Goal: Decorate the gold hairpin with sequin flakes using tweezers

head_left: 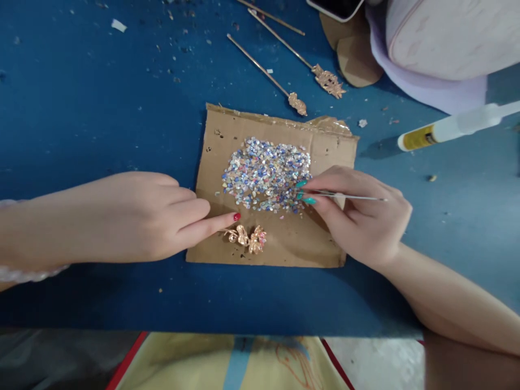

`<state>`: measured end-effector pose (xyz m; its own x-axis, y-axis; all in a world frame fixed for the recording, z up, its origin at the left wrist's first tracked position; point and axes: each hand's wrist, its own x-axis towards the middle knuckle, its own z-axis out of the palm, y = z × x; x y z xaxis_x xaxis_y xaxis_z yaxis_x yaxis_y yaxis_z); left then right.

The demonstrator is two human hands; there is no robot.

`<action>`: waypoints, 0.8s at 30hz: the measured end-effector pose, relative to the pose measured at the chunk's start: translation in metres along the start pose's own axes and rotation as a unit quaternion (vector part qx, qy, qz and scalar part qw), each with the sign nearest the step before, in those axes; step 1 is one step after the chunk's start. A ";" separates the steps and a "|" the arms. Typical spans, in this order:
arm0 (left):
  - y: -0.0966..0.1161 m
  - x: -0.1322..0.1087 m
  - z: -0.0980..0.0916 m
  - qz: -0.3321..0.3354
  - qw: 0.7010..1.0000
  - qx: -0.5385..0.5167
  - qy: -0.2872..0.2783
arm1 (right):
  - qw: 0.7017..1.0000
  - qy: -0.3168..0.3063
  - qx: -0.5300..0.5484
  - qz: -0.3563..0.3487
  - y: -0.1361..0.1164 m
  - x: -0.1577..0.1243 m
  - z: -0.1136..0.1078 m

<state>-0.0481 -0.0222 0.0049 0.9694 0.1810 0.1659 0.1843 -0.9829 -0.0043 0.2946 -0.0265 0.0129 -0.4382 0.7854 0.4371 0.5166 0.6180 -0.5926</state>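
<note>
My left hand [162, 225] reaches in from the left. Its index finger, with a red nail, is stretched over the cardboard, and the other visible fingers are curled. Under that finger runs the stem of a gold flower hairpin [246, 238], whose flower head lies on the cardboard with small pink pieces in it. The thumb is hidden. With turquoise-nailed fingertips pinched together, my right hand [357, 214] grips thin metal tweezers [359, 197] at the right edge of a pile of shiny blue, white and pink chips [266, 170]. Whether the tips hold a chip, I cannot tell.
Beneath the chips lies a cardboard sheet [292, 246] on a blue table [101, 119]. Several gold hair sticks [260, 67] rest beyond it. At right are a glue syringe [430, 135] and a pale round object [450, 38]. A phone [339, 8] sits at the far edge.
</note>
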 end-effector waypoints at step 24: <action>-0.001 0.002 -0.002 -0.011 0.999 -0.033 0.005 | 1.000 0.016 -0.009 0.017 0.011 0.004 0.005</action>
<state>-0.0464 -0.0212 0.0071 0.9636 0.2020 0.1749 0.1936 -0.9790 0.0639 0.2946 -0.0168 0.0053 -0.3964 0.8064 0.4388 0.5437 0.5913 -0.5956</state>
